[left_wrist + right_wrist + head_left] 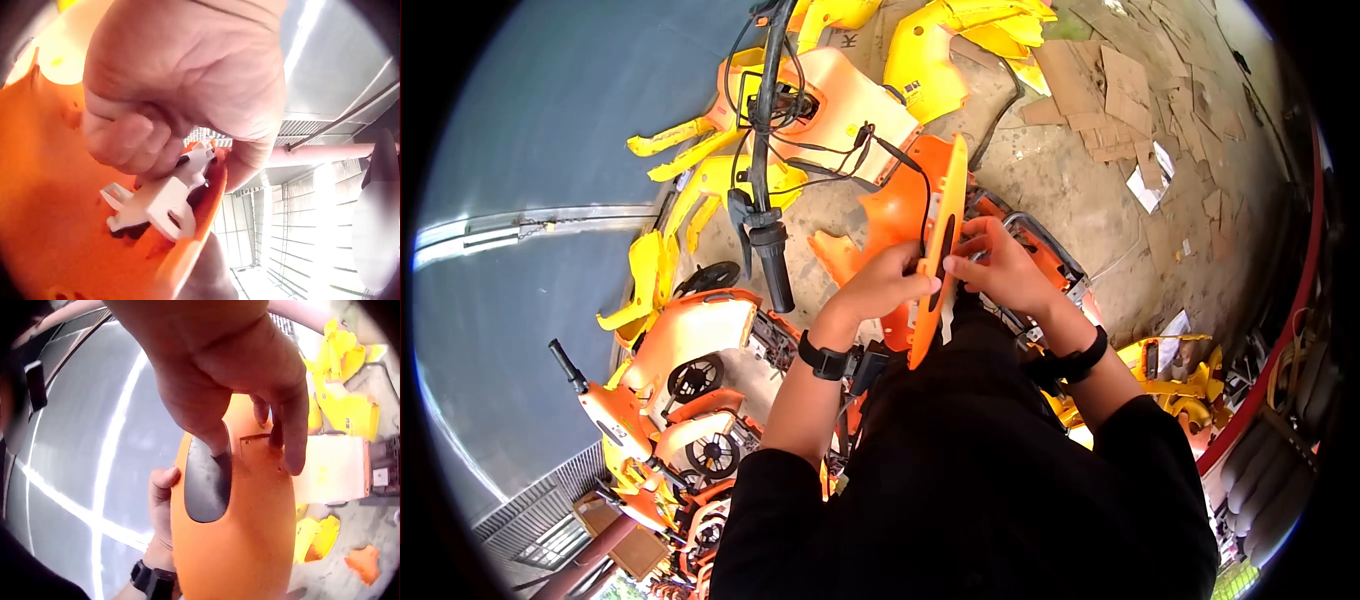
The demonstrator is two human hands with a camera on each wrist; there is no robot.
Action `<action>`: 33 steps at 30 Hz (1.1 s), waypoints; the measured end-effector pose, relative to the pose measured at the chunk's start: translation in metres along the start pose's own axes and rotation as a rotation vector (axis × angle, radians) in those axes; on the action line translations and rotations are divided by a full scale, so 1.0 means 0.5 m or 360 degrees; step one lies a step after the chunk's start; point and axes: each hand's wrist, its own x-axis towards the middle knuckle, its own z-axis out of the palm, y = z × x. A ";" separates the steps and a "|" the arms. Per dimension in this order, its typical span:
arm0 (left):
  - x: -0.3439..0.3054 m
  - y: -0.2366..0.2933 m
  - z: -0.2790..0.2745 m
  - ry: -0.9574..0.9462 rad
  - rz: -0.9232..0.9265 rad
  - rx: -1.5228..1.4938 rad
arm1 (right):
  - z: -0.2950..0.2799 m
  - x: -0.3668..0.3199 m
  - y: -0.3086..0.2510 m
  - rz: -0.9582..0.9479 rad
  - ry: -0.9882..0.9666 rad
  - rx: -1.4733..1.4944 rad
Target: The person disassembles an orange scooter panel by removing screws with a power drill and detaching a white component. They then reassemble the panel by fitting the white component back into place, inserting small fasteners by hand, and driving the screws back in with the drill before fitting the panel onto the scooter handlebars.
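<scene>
An orange plastic panel (943, 250) stands nearly on edge between both hands. My left hand (882, 284) grips its edge, thumb on the outer face; in the left wrist view the curled fingers of that hand (181, 87) are beside a white bracket (164, 206) on the panel's inner side. My right hand (1003, 268) touches the outer face, and in the right wrist view its thumb presses on a glossy dark oval inset (209, 478) while the other fingers of the hand (250, 375) reach over the orange surface, loosely bent.
Handlebars with a black grip (774, 270) and cables stand at the left of the panel. Yellow body parts (925, 65) lie beyond, with flattened cardboard (1100, 95) on the floor at the right. Orange vehicles (700, 340) with black wheels are at the lower left.
</scene>
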 end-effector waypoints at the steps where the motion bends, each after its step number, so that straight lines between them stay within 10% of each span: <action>1: 0.007 -0.012 0.000 0.0072 0.0098 0.0393 | -0.005 -0.009 -0.004 0.0048 -0.0210 0.0336; 4: -0.001 0.037 0.036 0.0064 0.0048 0.0918 | 0.004 -0.025 -0.034 0.0174 -0.0481 0.0655; 9: 0.002 0.013 0.063 0.0278 0.0000 0.1396 | 0.050 0.018 0.019 0.0389 0.0039 0.0728; 17: -0.001 -0.057 0.005 0.0371 0.0065 0.0405 | 0.043 0.019 0.027 0.0369 0.0054 0.0849; 23: 0.059 -0.049 0.005 0.0553 0.0243 0.1278 | 0.074 0.012 0.036 0.0475 -0.0007 0.0765; 33: 0.076 -0.072 -0.014 0.0546 0.0450 0.1048 | 0.084 0.018 0.058 0.0516 0.0001 0.0909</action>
